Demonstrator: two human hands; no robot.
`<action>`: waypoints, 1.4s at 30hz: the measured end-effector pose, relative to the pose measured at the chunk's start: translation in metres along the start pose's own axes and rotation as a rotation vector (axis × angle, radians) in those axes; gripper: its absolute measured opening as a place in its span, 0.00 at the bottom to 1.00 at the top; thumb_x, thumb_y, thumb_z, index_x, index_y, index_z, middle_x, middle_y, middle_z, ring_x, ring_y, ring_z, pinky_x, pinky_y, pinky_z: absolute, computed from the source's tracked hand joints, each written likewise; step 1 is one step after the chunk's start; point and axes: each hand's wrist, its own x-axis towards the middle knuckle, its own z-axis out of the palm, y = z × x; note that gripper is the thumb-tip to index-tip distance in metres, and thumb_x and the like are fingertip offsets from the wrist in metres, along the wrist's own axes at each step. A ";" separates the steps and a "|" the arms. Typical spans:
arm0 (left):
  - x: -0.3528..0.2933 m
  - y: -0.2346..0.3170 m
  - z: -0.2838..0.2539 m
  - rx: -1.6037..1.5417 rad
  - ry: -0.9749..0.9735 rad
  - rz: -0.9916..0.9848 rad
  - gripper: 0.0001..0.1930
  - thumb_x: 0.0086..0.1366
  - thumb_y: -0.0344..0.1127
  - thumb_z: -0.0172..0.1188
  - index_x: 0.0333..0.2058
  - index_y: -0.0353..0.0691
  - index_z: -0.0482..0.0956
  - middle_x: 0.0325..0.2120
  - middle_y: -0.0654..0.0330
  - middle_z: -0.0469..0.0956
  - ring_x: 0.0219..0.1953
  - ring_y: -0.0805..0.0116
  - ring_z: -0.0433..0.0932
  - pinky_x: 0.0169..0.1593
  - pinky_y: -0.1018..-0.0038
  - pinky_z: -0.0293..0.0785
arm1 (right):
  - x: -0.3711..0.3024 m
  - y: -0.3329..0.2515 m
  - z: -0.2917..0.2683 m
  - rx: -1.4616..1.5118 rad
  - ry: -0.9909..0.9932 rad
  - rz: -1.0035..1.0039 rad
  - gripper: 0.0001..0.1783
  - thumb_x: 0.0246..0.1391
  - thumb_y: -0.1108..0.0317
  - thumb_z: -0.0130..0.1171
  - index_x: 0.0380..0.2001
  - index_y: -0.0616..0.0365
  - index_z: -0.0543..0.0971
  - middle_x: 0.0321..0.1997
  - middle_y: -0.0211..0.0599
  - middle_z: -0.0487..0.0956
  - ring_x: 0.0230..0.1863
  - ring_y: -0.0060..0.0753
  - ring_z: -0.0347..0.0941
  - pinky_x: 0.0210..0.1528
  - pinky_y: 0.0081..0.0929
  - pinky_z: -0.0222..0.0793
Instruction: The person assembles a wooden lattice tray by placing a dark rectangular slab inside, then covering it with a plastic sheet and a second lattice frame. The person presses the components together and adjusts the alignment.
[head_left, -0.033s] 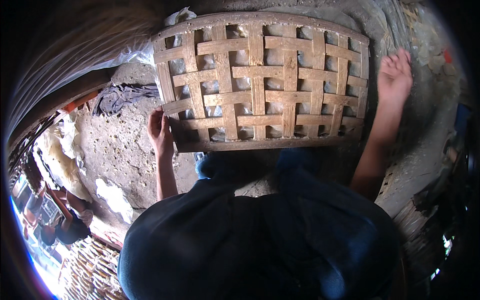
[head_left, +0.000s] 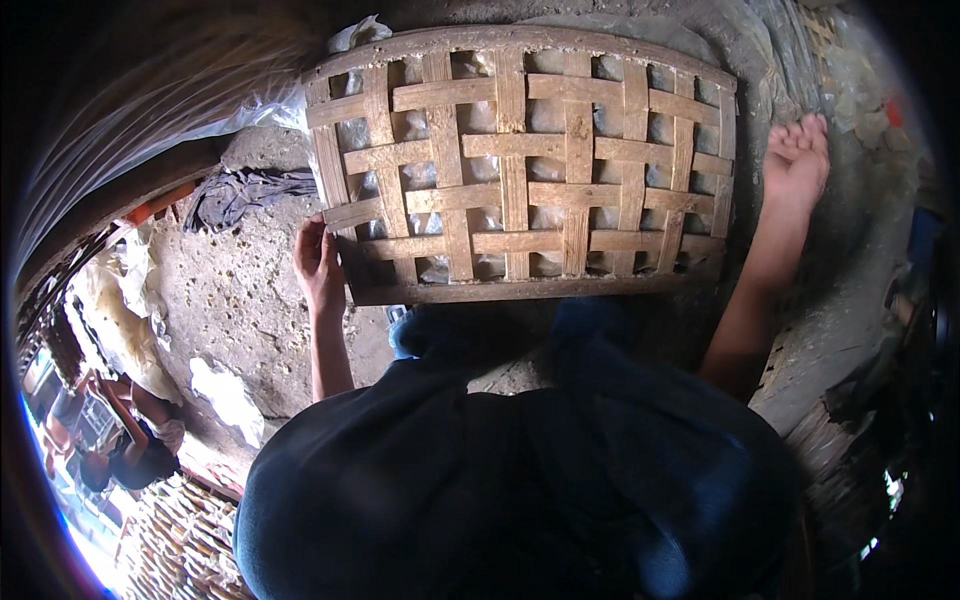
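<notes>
— Since it lies flat on the rough ground just ahead of the knees, how would that woven bamboo panel (head_left: 520, 165) handle?

— Light and springy, I'd judge, stiff along the strips but loose at the open gaps; edges may splinter. Best taken by the thick border strips.

— And the hands?

— Left hand (head_left: 318, 262) touches the left edge near the lower corner, fingers curled together. The right hand isn't visible; a bare foot (head_left: 795, 160) rests beside the right edge.
</notes>
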 end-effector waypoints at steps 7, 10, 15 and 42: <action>-0.009 0.016 -0.004 0.102 -0.008 -0.085 0.12 0.77 0.34 0.53 0.52 0.35 0.77 0.34 0.68 0.77 0.36 0.82 0.71 0.40 0.82 0.68 | -0.038 0.047 -0.014 -0.686 -0.091 0.027 0.13 0.63 0.64 0.64 0.47 0.59 0.83 0.39 0.25 0.81 0.35 0.17 0.71 0.36 0.19 0.65; -0.004 0.015 0.000 0.172 0.010 -0.033 0.12 0.77 0.36 0.53 0.50 0.35 0.77 0.29 0.71 0.72 0.30 0.84 0.66 0.34 0.82 0.63 | -0.042 0.082 -0.008 -0.942 -0.296 -0.229 0.11 0.62 0.66 0.66 0.46 0.56 0.84 0.39 0.24 0.83 0.37 0.14 0.73 0.40 0.16 0.67; -0.013 0.014 -0.011 0.202 -0.096 -0.008 0.12 0.77 0.39 0.54 0.47 0.37 0.78 0.28 0.72 0.71 0.30 0.84 0.64 0.34 0.82 0.61 | -0.053 0.085 0.012 -1.155 -0.422 -0.277 0.10 0.62 0.66 0.65 0.46 0.53 0.84 0.37 0.23 0.83 0.35 0.14 0.72 0.40 0.18 0.67; -0.052 0.069 0.060 0.778 -0.401 0.852 0.19 0.54 0.32 0.73 0.46 0.52 0.85 0.39 0.64 0.80 0.40 0.64 0.78 0.44 0.66 0.72 | -0.229 0.045 -0.004 -1.310 -1.205 -0.291 0.07 0.50 0.70 0.66 0.35 0.50 0.85 0.35 0.34 0.77 0.40 0.38 0.75 0.44 0.36 0.71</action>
